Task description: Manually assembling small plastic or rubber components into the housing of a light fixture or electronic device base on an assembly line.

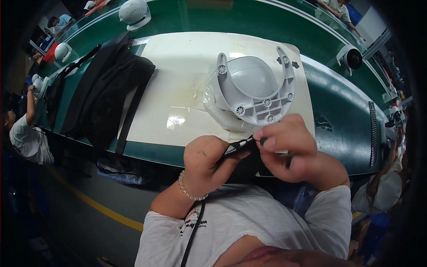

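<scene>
Cream mat (162, 84) bears white housing (251, 78) just beyond hands (207, 155) (287, 144); dark strip (240, 144) pinched between them.

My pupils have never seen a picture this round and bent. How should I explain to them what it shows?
No robot here: a person works bare-handed. A wide fisheye camera on the head looks down, so straight edges curve. On a green table, a white plastic part rests on a pale mat, ribbed side up; a black bag lies to the left. The left hand holds a thin black-and-white strip; the right hand, blurred, pinches a small dark piece.
</scene>
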Action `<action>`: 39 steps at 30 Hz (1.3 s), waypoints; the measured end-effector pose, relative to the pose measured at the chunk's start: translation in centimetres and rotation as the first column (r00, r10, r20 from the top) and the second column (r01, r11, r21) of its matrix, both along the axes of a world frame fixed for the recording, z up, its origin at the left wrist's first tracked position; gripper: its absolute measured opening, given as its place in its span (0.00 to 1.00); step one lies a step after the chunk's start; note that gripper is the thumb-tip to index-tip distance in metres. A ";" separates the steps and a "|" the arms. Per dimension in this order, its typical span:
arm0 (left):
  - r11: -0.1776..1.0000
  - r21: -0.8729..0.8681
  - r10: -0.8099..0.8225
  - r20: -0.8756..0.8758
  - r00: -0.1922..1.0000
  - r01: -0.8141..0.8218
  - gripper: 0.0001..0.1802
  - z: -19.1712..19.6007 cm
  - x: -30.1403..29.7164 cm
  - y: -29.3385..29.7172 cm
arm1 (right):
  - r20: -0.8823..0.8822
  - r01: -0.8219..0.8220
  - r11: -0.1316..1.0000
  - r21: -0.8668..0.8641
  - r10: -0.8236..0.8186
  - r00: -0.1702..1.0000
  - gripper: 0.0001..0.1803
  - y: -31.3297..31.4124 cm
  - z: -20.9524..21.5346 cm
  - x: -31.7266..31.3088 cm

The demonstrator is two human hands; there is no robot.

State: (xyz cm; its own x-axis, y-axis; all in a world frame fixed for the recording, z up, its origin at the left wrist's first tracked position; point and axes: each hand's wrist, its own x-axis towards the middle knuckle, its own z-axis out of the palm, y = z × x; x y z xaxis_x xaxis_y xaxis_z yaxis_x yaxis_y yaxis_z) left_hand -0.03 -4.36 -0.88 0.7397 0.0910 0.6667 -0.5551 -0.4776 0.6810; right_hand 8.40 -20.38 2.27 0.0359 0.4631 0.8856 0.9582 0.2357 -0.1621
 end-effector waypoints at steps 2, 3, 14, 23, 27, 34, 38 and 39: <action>0.999 -0.032 0.006 -0.085 0.996 -0.009 0.17 0.2 -0.2 -0.2 | 0.122 0.000 0.998 0.060 -0.008 0.993 0.26 0.4 -0.4 -0.4; 0.999 -0.031 0.009 -0.086 0.996 -0.012 0.17 -0.1 -0.4 -0.1 | 0.121 -0.002 0.998 0.061 -0.005 0.993 0.26 0.3 -0.1 -0.6; 0.999 0.004 0.048 0.021 0.999 -0.048 0.11 -0.6 0.7 0.5 | -0.439 0.087 0.982 -0.170 -0.154 0.885 0.37 -0.9 1.4 2.2; 0.977 0.186 0.100 0.023 0.995 -0.102 0.13 -0.4 1.8 0.5 | 0.027 0.410 0.902 -0.138 -0.410 0.912 0.29 -0.6 1.6 2.0; 0.978 0.174 0.107 0.035 0.994 -0.111 0.13 -0.7 2.0 0.4 | 0.226 0.437 0.879 -0.191 -0.394 0.891 0.21 -0.9 2.1 0.8; 0.975 0.182 0.123 0.053 0.991 -0.131 0.13 -1.1 2.2 0.2 | 0.273 0.487 0.733 -0.475 -0.403 0.873 0.22 -1.4 3.7 -1.1; 0.978 0.178 0.098 0.046 0.994 -0.105 0.13 -1.4 2.2 0.4 | -0.081 0.411 0.855 -0.318 -0.456 0.886 0.35 -2.5 2.1 0.2; 0.978 0.181 0.096 0.046 0.994 -0.103 0.13 -1.4 2.3 0.3 | -0.209 0.373 0.906 -0.202 -0.412 0.887 0.37 -2.2 1.5 0.3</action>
State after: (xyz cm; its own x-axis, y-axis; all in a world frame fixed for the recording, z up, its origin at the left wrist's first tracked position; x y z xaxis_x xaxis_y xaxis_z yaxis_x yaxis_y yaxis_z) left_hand 2.23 -4.03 -2.25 0.7076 0.0367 0.7057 -0.5220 -0.6460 0.5570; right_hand 8.70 -22.61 3.78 0.4460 0.4944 0.7461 0.8935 -0.1976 -0.4032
